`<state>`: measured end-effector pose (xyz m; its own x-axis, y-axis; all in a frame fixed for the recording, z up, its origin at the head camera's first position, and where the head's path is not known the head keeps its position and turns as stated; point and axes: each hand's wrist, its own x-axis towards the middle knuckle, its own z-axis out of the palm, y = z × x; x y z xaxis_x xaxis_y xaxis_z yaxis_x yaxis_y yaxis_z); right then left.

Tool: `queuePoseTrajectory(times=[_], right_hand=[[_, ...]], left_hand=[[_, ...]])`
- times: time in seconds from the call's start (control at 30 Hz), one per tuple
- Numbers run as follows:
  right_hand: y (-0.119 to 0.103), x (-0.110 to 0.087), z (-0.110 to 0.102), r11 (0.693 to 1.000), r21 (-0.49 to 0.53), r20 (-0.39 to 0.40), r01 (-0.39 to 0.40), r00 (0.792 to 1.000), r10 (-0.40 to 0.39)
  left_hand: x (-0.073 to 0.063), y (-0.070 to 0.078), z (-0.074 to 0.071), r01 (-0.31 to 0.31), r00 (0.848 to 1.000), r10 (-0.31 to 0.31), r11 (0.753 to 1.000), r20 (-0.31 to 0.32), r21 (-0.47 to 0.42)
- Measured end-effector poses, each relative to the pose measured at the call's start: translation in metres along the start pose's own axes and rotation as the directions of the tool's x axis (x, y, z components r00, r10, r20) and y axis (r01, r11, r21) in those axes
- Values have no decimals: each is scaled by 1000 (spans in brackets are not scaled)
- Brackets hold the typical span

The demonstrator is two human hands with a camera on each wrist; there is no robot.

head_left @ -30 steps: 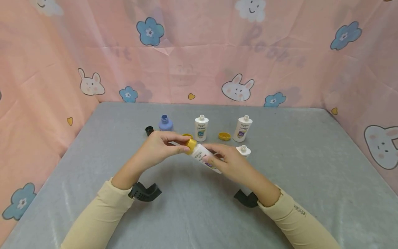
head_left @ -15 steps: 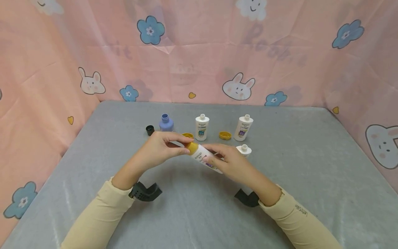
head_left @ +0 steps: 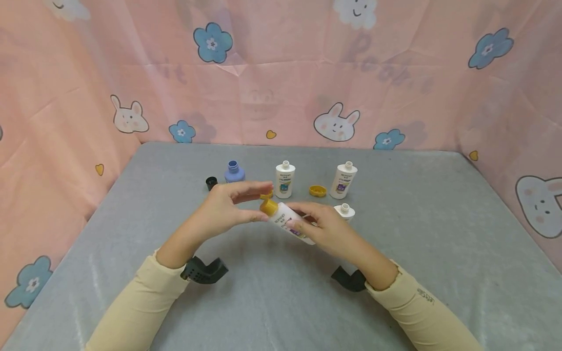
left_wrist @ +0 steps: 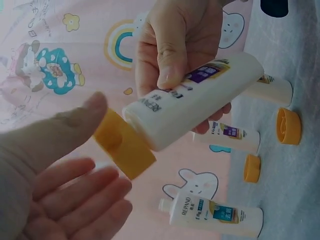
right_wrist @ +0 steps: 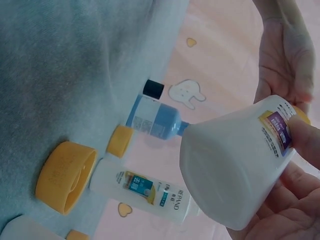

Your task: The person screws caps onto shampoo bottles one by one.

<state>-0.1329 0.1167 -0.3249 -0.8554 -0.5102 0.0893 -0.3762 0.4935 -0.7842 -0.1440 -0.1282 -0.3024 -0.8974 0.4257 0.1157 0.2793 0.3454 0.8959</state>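
My right hand (head_left: pixel 327 226) grips a white shampoo bottle (head_left: pixel 291 223) by its body, thumb across the labelled front. The bottle is tilted, its neck end pointing up and left. A yellow cap (head_left: pixel 269 207) sits on that end; in the left wrist view the cap (left_wrist: pixel 125 145) stands slightly askew to the shoulder. Around the cap my left hand (head_left: pixel 226 207) is spread, thumb below and straight fingers above in the head view. In the left wrist view the left thumb (left_wrist: pixel 75 120) overlaps the cap's edge, while the fingers lie apart from it.
Uncapped white bottles (head_left: pixel 285 180) stand at the back, one partly hidden behind my right hand. Loose yellow caps (head_left: pixel 317 191) lie among them. Further left are a blue bottle (head_left: pixel 234 173) and a black cap (head_left: pixel 211 183). A pink curtain (head_left: pixel 281 78) borders the grey table (head_left: pixel 272 302).
My left fingers, which pinched the yellow cap earlier, have spread away from it. The cap stays on the bottle, and my right hand keeps its grip in nearly the same place.
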Motion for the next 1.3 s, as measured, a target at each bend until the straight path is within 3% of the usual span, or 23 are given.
queuePoseTrajectory(times=[0.1, 0.17, 0.23, 0.33, 0.7, 1.0, 1.3], right_hand=[[-1, 0, 1, 1000, 4, -12, 1, 1000, -1], [-1, 1, 1, 1000, 4, -21, 6, 1000, -6], [-1, 1, 1, 1000, -1, -26, 9, 1000, -9], [-1, 1, 2, 1000, -15, -32, 15, 999, -15], [0, 0, 3, 998, -45, -57, 52, 997, -55], [1, 0, 2, 1000, -24, -56, 11, 998, -12], [1, 1, 1, 1000, -5, -41, 4, 999, -4]], left_hand=[[-2, 4, 1, 92, 992, -92, 996, -85, -10], [-3, 8, 2, 167, 977, -164, 986, -136, 12], [-4, 9, 4, 228, 962, -216, 972, -164, 61], [-4, 10, 8, 273, 953, -251, 955, -171, 119], [-3, 9, 15, 262, 956, -251, 964, -153, 55], [-1, 5, 7, 196, 980, -198, 979, -17, -60], [-1, 3, 4, 137, 990, -132, 984, 46, -113]])
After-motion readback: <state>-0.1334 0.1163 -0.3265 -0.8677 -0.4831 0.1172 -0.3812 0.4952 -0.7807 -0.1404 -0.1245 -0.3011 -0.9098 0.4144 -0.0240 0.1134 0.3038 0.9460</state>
